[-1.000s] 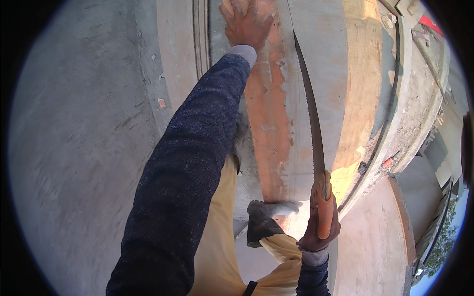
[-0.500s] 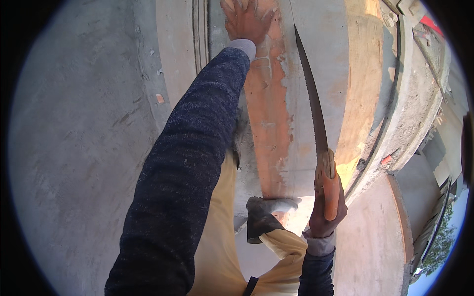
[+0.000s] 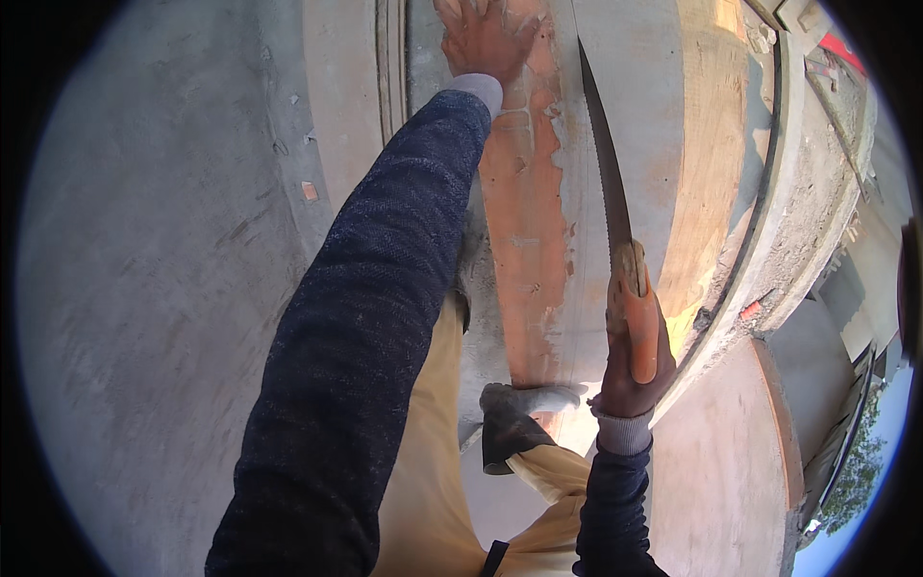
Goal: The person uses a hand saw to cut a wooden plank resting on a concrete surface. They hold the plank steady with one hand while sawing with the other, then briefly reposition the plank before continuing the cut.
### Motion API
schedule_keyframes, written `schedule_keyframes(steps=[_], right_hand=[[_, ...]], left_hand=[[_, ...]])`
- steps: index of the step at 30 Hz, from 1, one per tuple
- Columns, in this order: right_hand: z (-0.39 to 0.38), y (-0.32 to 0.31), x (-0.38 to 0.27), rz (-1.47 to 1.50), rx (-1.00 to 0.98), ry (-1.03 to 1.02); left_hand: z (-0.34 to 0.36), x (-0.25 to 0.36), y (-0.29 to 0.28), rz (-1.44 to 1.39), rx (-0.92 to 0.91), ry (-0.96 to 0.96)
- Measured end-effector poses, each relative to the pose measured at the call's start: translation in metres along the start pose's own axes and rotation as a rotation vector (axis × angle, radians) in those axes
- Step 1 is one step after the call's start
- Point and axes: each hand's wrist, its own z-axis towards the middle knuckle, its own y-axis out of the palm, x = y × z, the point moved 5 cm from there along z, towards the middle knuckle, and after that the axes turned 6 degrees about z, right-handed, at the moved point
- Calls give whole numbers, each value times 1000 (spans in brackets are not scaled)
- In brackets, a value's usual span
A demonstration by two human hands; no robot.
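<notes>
Found handsaw (image 3: pixel 605 149) with orange handle (image 3: pixel 642 332) clenched in right hand (image 3: pixel 625 375), with blade (image 3: pixel 615 197) running forward from it along grey board (image 3: pixel 635 87). Noted left hand (image 3: pixel 490 43) spread on reddish strip (image 3: pixel 524 240), left of blade.

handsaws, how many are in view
1: the long, dark-bladed, orange-handled handsaw, right of centre, held in the bare right grip. No other shows, though the arms could hide one.

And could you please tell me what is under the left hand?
The left hand lies spread over an orange-brown strip, whose patchy surface shows to the hand's right and near the wrist. Whatever is directly beneath the palm is covered and cannot be seen.
</notes>
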Motion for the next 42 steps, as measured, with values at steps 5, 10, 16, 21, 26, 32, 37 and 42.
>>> schedule_keyframes(steps=[5, 10, 16, 21, 26, 32, 37, 42], right_hand=[[83, 54, 34, 136, 81, -95], [79, 55, 34, 142, 125, -214], [73, 58, 41, 199, 141, -195], [62, 47, 31, 197, -13, 17], [-74, -35, -7, -87, -45, -31], [-22, -7, 11, 104, -25, -7], [30, 23, 58, 188, 57, -28], [-18, -5, -8, -34, 33, -73]], left_hand=[[-5, -7, -2, 147, 68, 110], [-37, -4, -30, -133, -95, -360], [-142, -11, -46, -683, -475, -1151], [-154, -23, -33, -825, -382, -1154], [-162, -31, -10, -995, -325, -1175], [-161, -39, -4, -960, -320, -1133], [-169, -18, -24, -895, -328, -1111], [-157, -16, -21, -1065, -308, -1133]])
